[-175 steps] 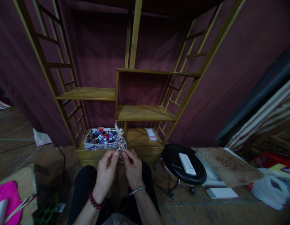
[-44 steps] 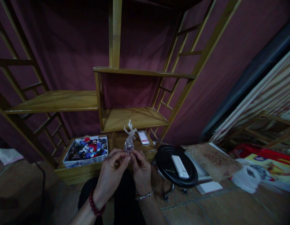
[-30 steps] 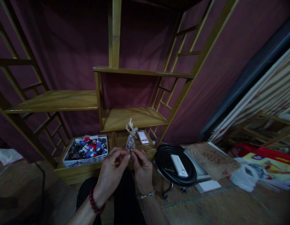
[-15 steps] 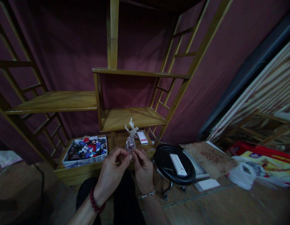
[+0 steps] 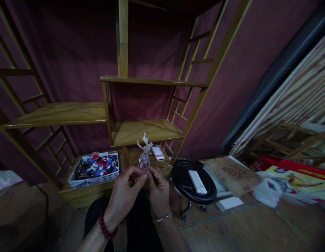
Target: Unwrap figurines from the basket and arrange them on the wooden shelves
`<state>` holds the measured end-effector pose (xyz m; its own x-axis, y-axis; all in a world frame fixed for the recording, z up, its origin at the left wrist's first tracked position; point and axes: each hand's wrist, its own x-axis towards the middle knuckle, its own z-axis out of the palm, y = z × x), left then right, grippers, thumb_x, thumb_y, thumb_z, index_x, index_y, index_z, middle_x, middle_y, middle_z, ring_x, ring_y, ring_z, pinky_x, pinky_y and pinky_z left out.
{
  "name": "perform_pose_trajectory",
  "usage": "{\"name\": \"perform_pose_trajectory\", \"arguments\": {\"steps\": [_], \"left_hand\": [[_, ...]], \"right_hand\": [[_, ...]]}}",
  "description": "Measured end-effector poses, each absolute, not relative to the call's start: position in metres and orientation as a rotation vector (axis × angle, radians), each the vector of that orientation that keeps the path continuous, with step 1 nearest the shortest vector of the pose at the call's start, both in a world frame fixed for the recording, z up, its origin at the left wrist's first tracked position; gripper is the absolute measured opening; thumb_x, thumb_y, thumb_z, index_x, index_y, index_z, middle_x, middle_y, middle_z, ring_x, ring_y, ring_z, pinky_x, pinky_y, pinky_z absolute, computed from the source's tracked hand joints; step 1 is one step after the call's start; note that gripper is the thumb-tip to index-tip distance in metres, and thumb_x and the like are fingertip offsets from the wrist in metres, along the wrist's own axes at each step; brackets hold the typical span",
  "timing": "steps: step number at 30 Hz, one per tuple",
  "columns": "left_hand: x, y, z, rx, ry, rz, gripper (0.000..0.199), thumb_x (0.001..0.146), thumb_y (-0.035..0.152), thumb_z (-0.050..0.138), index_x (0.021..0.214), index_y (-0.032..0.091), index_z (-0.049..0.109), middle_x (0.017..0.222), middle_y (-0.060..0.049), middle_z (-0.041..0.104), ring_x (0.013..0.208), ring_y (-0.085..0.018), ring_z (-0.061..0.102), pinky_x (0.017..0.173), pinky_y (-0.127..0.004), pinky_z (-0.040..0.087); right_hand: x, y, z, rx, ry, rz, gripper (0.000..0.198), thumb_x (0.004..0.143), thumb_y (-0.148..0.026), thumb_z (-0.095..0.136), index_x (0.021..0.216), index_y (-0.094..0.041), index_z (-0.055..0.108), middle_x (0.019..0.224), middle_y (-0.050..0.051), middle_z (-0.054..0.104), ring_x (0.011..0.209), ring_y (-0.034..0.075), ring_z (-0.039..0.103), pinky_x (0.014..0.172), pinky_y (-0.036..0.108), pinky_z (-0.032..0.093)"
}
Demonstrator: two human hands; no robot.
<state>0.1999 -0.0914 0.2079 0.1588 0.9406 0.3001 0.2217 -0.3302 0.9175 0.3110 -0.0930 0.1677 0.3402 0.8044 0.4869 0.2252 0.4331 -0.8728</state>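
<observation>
My left hand (image 5: 127, 191) and my right hand (image 5: 159, 190) meet above my lap, fingers closed in pinches. Between the fingertips they hold the lower end of a small clear, shiny piece (image 5: 144, 161) with a rounded body, a narrow neck and a branching top. Whether it is glass or clear plastic wrap I cannot tell. Its bottom is hidden by my fingers. Behind it a phone (image 5: 158, 153) with a lit screen lies on the low wooden ledge. To the left, an open box (image 5: 93, 182) holds several small red, blue, white and dark items.
A wooden shelf unit (image 5: 149, 132) rises in front of me. At the right stands a round black stool (image 5: 211, 196) with a white oblong object (image 5: 197, 182) on it. Beyond are a brown patterned sheet (image 5: 232, 175), a white plastic bag (image 5: 268, 191) and a red-yellow box (image 5: 296, 178).
The view has shifted slightly, so the surroundings sit a little further left. Both hands keep their pinch on the clear piece, whose branching top appears turned a little.
</observation>
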Motion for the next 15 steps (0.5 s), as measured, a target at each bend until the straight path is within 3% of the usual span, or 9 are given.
{"name": "perform_pose_trajectory", "arguments": {"steps": [15], "left_hand": [[0.195,-0.121,0.210,1.720,1.105,1.238,0.020,0.075,0.036,0.053,0.070,0.017,0.056,0.069,0.001,0.058,0.065,-0.010,0.052,0.061,-0.021,0.042]], "right_hand": [[0.305,-0.126,0.180,-1.080,-1.230,0.474,0.013,0.076,-0.025,0.055,0.077,-0.019,0.066,0.071,0.002,0.060,0.069,0.014,0.054,0.064,0.026,0.045]]}}
